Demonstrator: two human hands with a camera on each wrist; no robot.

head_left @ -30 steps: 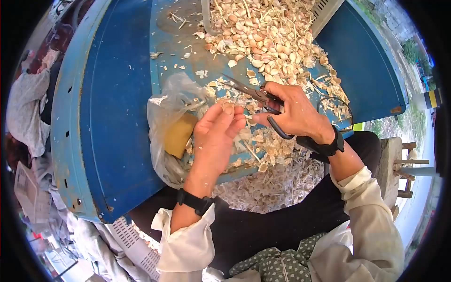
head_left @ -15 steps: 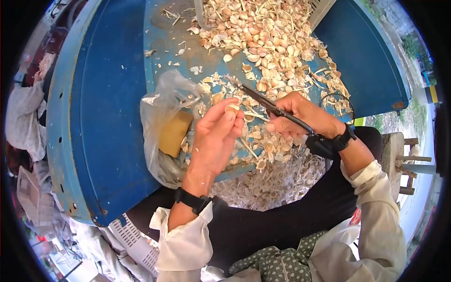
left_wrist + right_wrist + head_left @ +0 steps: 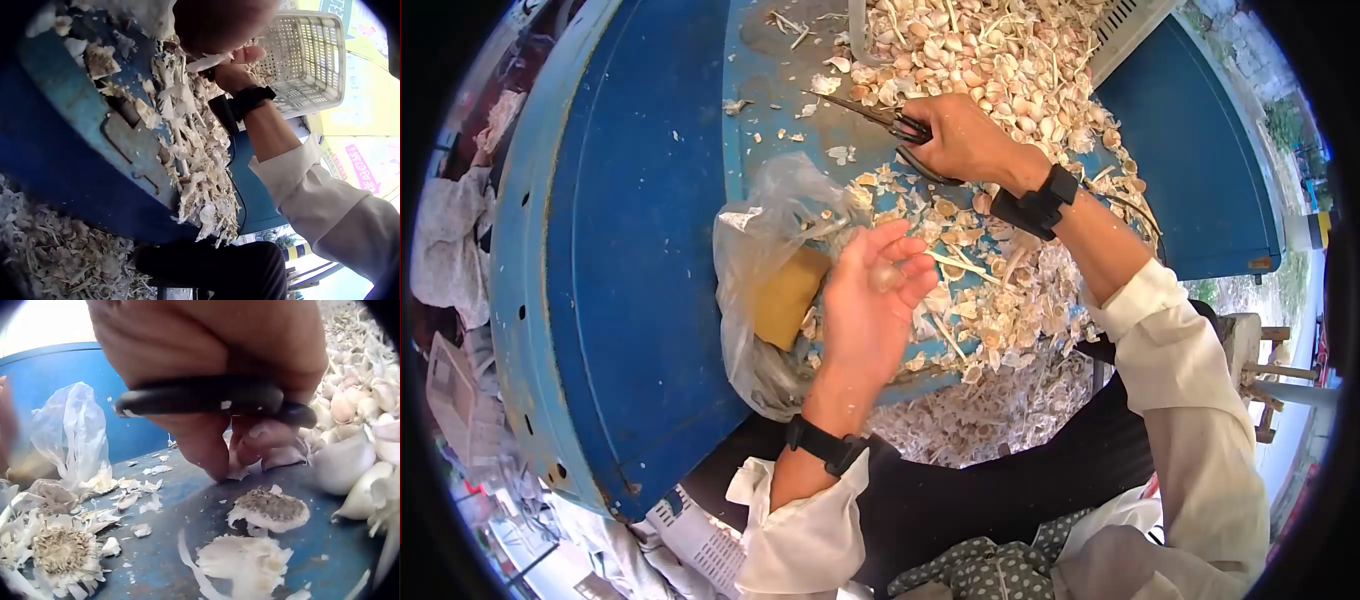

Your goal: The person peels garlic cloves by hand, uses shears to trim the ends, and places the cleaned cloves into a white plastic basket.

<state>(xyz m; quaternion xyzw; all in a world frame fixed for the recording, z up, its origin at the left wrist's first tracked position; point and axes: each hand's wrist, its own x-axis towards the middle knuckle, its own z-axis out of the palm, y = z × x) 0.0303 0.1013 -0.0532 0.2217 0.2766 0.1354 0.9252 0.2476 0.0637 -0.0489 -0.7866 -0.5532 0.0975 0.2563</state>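
Observation:
Palm up beside the plastic bag, the left hand [image 3: 868, 315] has its fingers curled round a pale, rounded garlic piece [image 3: 885, 277]. The right hand [image 3: 972, 143] grips black-handled scissors [image 3: 855, 108] above the table, blades pointing left. In the right wrist view, the scissors' black handle [image 3: 200, 395] crosses under the right hand [image 3: 219, 344], whose fingertips reach down to the tabletop at a small pale clove [image 3: 282, 457]. Part of that clove is hidden. The left wrist view shows the left hand [image 3: 225, 22] close up, with a whitish strip of skin [image 3: 208, 62] at it.
A heap of garlic cloves [image 3: 990, 70] lies at the back by a pale slotted crate [image 3: 1135, 35]. Dry skins and stems [image 3: 990, 320] cover the near part of the blue table. A clear bag [image 3: 740, 250] with a yellow-brown block [image 3: 788, 300] stands left.
The right hand has moved up and left with the scissors, towards the heap. The left hand has turned more palm up, its fingers spread more round the garlic piece.

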